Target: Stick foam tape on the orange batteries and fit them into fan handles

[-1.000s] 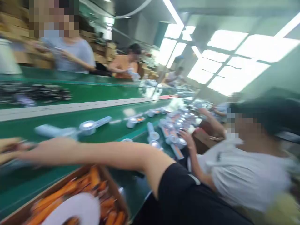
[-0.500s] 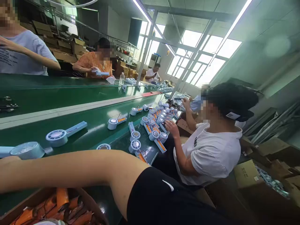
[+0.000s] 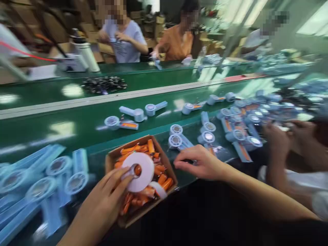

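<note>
My left hand [image 3: 111,191] is over a cardboard box [image 3: 116,222], its fingers closed at the core of a roll of white tape [image 3: 147,167]. Under the roll lie many orange-wrapped cylindrical batteries [image 3: 167,184], some with wires. Just right of the box, my right hand [image 3: 201,162] hovers with thumb and fingers apart and nothing seen between them. Nearest to it are light-blue handheld-fan housings [image 3: 175,140] with round grilled heads and long handles. The picture is somewhat blurred.
More blue fan housings [image 3: 41,188] pile up at left. Several lie along the green belt [image 3: 84,128]. A co-worker's hands [image 3: 282,136] work at right beside another pile. Across the belt sit other people, near a heap of small black parts [image 3: 105,84] and a white bottle [image 3: 88,56].
The view has swung left and down. My right arm, stretched far left across the view before, is now drawn back to the right of the box. My left hand has come into view.
</note>
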The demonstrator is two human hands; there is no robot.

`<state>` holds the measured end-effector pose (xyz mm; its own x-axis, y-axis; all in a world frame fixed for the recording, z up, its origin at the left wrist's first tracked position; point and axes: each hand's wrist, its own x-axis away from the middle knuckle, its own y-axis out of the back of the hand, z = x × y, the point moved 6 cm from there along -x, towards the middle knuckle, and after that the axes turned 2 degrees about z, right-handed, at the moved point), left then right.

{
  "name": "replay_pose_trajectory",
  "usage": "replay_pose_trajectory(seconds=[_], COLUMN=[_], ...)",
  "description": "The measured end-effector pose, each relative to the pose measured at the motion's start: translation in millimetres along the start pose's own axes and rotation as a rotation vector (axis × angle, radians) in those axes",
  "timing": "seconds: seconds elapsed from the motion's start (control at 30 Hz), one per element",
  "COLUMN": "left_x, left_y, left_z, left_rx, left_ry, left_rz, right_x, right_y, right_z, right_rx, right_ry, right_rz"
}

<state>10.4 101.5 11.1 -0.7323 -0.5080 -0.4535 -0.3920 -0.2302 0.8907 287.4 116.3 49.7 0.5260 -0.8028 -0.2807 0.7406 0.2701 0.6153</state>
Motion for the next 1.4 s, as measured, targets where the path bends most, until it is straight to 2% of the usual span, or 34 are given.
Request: replay_pose_trajectory(seconds=[0.13,0.2,0.27,0.3,0.37,0.43,0.5,0.53,0.57,0.63,0.7,0.77,0.83,0.9,0.97,1.07,1.13,1.17,1.27,1.4], left_x=[-15.1,-25.2,-27.9,-25.9,-16.2,-1.0,16.7,25.3,32.9,42.7,44.3,40.9,36.7,34.2,33.4,30.6,25.5,22.1,10.5,-2.9], left_y=[7.7,15.9,26.2,30.6,36.6,38.6,38.5,37.9,36.9,34.3,30.5,26.9,24.7,24.6,25.6,26.4,26.0,25.7,24.4,26.5], left_z=[-13.9,-23.4,-30.2,-31.4,-28.4,-19.5,-6.7,-0.9,3.2,4.6,-0.9,-7.6,-12.1,-15.1,-17.4,-22.4,-26.9,-29.1,-34.4,-39.6], left_rx=[-0.151,-0.153,-0.139,-0.13,-0.117,-0.114,-0.114,-0.113,-0.109,-0.096,-0.072,-0.052,-0.048,-0.051,-0.049,-0.031,-0.024,-0.027,-0.047,-0.07], left_ry=[0.004,0.003,0.022,0.034,0.052,0.068,0.139,0.192,0.243,0.305,0.306,0.28,0.257,0.237,0.233,0.228,0.207,0.191,0.147,0.093], left_rz=[0.081,0.045,-0.013,-0.037,-0.073,-0.091,-0.103,-0.109,-0.115,-0.134,-0.149,-0.158,-0.16,-0.163,-0.161,-0.138,-0.127,-0.123,-0.118,-0.104], right_x=[14.1,12.5,11.7,12.5,18.2,30.0,40.3,38.8,30.3,-2.9,-41.9,-72.9,-91.1,-97.1,-93.5,-74.3,-58.8,-52.5,-40.9,-34.8], right_y=[-23.9,-39.9,-59.6,-70.5,-92.5,-110.2,-117.8,-114.9,-107.4,-82.7,-58.7,-48.6,-47.8,-45.9,-36.5,-24.1,-30.3,-35.4,-45.2,-42.3], right_z=[-6.1,-1.2,5.0,10.4,27.3,46.6,55.7,54.1,48.4,28.3,4.0,-17.6,-32.2,-36.7,-36.1,-39.7,-35.2,-29.6,-10.1,9.4], right_rx=[-0.113,-0.169,-0.22,-0.241,-0.269,-0.227,-0.128,-0.078,-0.029,0.103,0.356,0.625,0.737,0.599,0.211,-0.561,-0.965,-1.1,-1.259,-1.076], right_ry=[-0.125,-0.232,-0.321,-0.323,-0.209,-0.001,0.175,0.219,0.226,0.172,0.101,0.063,0.072,0.098,0.065,-0.16,-0.334,-0.403,-0.49,-0.383], right_rz=[-0.027,-0.018,0.057,0.12,0.294,0.51,0.716,0.757,0.734,0.549,0.368,0.352,0.399,0.366,0.22,-0.041,-0.109,-0.113,-0.117,0.001])
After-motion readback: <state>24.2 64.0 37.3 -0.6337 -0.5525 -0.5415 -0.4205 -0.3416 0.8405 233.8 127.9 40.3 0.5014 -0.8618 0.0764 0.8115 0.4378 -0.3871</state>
